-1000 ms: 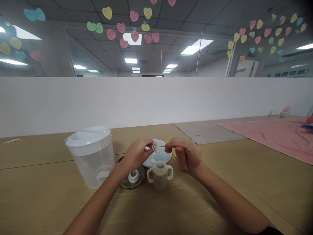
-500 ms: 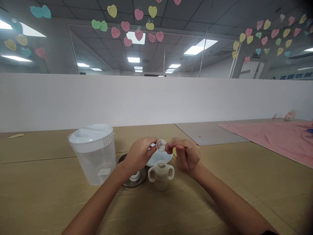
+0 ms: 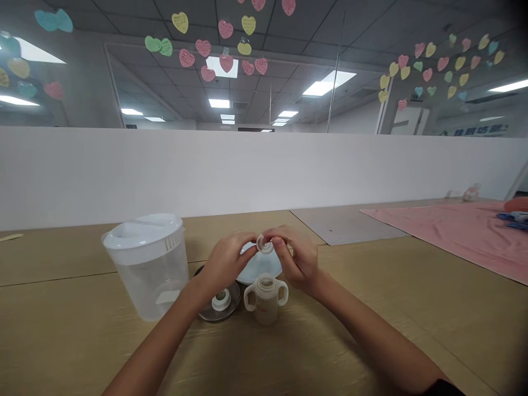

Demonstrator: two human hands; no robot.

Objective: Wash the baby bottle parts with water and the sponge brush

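My left hand (image 3: 226, 254) pinches a small round translucent bottle part (image 3: 264, 245) by its left edge, with its ring-shaped opening facing me. At the right edge of that part, the bent fingers and thumb of my right hand (image 3: 297, 256) close in and appear to touch it; the thin rod does not show now. Just below stands a two-handled baby bottle (image 3: 266, 305), upright and without a lid. A white bottle collar (image 3: 221, 300) lies on a round metal dish (image 3: 214, 315), partly behind my left wrist. Behind the bottle is a pale blue dish (image 3: 259, 269).
A tall clear plastic bucket (image 3: 154, 291) with a white lid stands on the left of the brown table (image 3: 358, 324). A pink cloth (image 3: 457, 225) covers the far right. A white partition (image 3: 247, 170) borders the back.
The right hand has moved in against the round part, and the thin rod between its fingers has gone from sight. The view has shifted slightly to the right.
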